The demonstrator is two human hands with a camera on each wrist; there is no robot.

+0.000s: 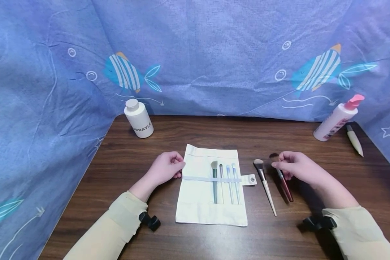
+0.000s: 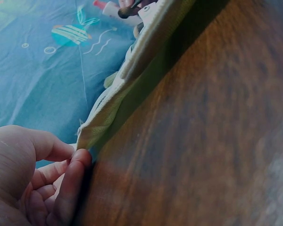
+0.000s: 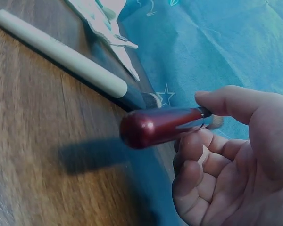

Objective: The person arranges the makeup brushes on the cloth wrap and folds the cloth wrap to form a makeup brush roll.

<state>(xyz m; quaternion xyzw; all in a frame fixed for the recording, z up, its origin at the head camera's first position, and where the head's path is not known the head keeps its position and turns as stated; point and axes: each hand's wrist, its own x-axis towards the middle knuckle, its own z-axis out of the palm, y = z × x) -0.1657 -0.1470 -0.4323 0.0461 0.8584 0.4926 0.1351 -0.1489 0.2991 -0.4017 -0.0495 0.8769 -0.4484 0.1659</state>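
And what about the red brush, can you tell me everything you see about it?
The red brush has a shiny, dark red handle with a rounded end, a silvery-looking collar and brown bristles. I can't tell whether the handle is wood or plastic. The right hand pinches it with thumb and fingers. Its bristles point away from the person. It seems lifted off the table, casting a shadow, to the right of the pale-handled brush.

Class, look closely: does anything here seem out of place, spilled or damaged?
Nothing looks spilled or damaged. The pale-handled brush seems slightly out of place: it lies loose beside the white wrap, while four brushes sit under the wrap's band and the right hand holds the red-handled brush.
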